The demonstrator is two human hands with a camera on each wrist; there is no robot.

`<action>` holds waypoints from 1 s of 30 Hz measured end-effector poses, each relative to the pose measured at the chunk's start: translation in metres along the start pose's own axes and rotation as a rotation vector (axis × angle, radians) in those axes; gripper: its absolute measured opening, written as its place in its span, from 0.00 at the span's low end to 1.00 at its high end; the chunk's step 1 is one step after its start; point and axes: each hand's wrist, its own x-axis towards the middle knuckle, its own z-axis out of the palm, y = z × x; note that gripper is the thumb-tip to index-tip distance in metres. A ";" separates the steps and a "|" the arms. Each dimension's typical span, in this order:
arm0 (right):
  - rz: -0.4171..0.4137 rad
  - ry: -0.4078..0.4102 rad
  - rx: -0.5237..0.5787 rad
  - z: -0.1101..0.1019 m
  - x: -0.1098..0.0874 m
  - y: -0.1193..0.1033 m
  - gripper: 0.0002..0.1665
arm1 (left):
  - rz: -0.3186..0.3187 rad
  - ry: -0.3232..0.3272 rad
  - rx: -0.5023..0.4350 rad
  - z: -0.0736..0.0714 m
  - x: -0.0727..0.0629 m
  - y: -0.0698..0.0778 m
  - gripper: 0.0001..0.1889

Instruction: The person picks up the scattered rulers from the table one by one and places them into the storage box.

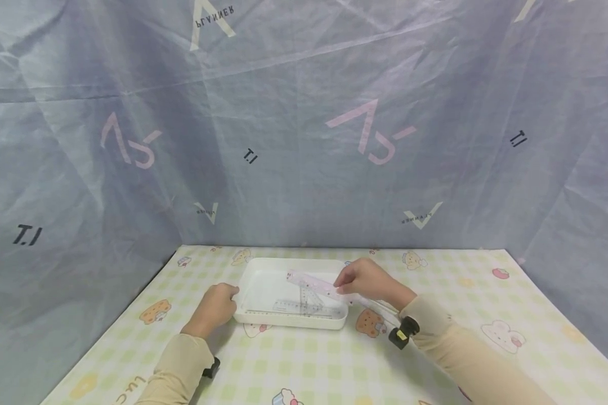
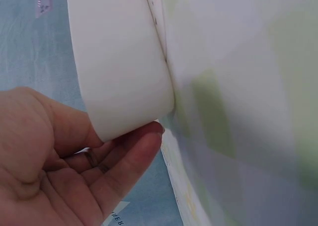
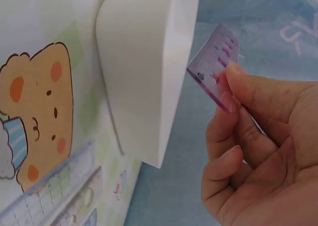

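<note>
A shallow white tray point(image 1: 291, 322) stands on the table. My left hand point(image 1: 214, 304) holds the tray's left end; the left wrist view shows the thumb at the rim and the fingers against the outer wall point(image 2: 119, 72). Between thumb and fingers my right hand point(image 1: 367, 279) pinches a pinkish-purple see-through ruler point(image 1: 311, 283), tilted above the right part of the tray. The right wrist view shows the ruler point(image 3: 214, 69) apart from the tray wall point(image 3: 139, 72). Inside the tray lie a clear set square point(image 1: 310, 301) and clear rulers point(image 1: 284, 306) along the front side.
Clear measuring tools point(image 3: 64, 184) lie on the table to the right of the tray, partly under my right forearm. A checked tablecloth point(image 1: 304, 365) with cartoon prints covers the table. Behind it and at both sides hangs a grey-blue printed curtain point(image 1: 294, 185).
</note>
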 end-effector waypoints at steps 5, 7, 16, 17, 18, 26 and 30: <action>-0.006 -0.029 0.000 0.008 0.005 0.001 0.03 | -0.007 -0.007 -0.005 0.001 0.000 0.001 0.20; -0.014 -0.036 -0.012 0.009 0.005 0.000 0.03 | -0.008 -0.005 -0.003 0.001 0.001 0.001 0.20; -0.035 -0.066 -0.013 0.014 0.005 -0.001 0.05 | -0.001 0.009 0.000 0.002 0.002 0.000 0.20; -0.031 -0.067 -0.016 0.015 0.006 -0.001 0.05 | -0.003 0.008 -0.003 0.002 0.002 0.000 0.20; -0.035 -0.067 -0.017 0.015 0.006 -0.001 0.05 | -0.003 0.008 -0.003 0.002 0.002 0.000 0.20; -0.063 -0.072 -0.062 0.015 0.013 -0.004 0.05 | -0.019 0.004 0.001 0.000 0.000 0.001 0.20; -0.045 -0.076 -0.073 0.019 0.017 -0.005 0.04 | -0.021 -0.001 0.001 -0.001 0.000 0.002 0.20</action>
